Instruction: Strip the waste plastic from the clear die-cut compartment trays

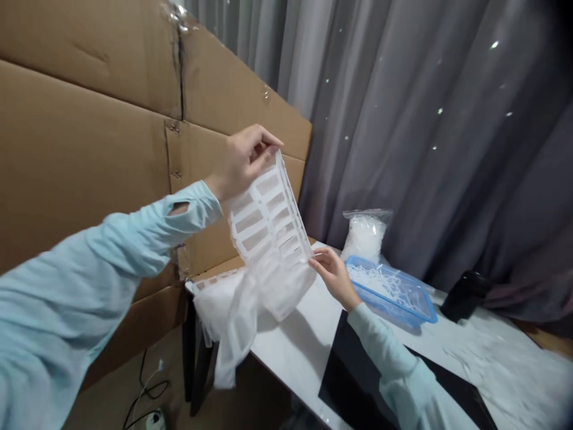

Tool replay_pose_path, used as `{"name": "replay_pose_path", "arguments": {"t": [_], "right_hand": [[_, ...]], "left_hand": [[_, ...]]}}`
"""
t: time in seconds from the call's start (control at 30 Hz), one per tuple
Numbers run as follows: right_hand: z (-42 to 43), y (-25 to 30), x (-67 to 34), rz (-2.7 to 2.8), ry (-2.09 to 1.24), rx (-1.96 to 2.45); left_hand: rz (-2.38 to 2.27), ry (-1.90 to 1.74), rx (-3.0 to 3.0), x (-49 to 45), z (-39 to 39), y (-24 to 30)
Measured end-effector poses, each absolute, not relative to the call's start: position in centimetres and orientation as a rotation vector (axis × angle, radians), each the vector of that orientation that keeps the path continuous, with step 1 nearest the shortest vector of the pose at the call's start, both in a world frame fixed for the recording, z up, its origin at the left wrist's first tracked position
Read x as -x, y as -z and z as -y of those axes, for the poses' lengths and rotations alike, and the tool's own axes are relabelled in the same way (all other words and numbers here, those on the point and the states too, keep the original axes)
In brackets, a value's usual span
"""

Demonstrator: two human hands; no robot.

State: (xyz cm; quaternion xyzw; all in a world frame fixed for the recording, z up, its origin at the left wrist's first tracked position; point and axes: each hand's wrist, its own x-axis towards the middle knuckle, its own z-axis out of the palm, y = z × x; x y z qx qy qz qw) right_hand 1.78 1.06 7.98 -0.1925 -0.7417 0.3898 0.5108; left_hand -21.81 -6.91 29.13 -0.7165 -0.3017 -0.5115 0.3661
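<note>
My left hand (244,158) is raised and pinches the top edge of a white plastic sheet (268,230) with rows of rectangular cut-outs. The sheet hangs down in front of the cardboard, and its lower part trails into a crumpled white pile (228,316) at the table's left end. My right hand (333,275) pinches the sheet's right lower edge, just above the table (295,349). Both sleeves are light blue.
A blue plastic basket (394,292) of white plastic scraps sits right of my right hand. Behind it stands a clear bag (364,236) of white pieces. Large cardboard panels (89,137) stand at the left, grey curtains (425,131) behind. A black object (463,292) and scattered white bits (505,364) lie at right.
</note>
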Motion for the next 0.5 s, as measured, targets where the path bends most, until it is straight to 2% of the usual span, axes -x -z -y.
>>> {"name": "replay_pose_path", "arguments": {"t": [0.17,0.5], "right_hand": [[4.5,-9.5,-7.5,1.658,-0.89,0.431],[10.9,-7.1,-18.9,1.778,-0.608,0.757]], "left_hand": [[0.801,1.325,1.962,19.3,7.9,-31.2],[0.692,1.27,2.035,11.9,8.0,-27.2]]}}
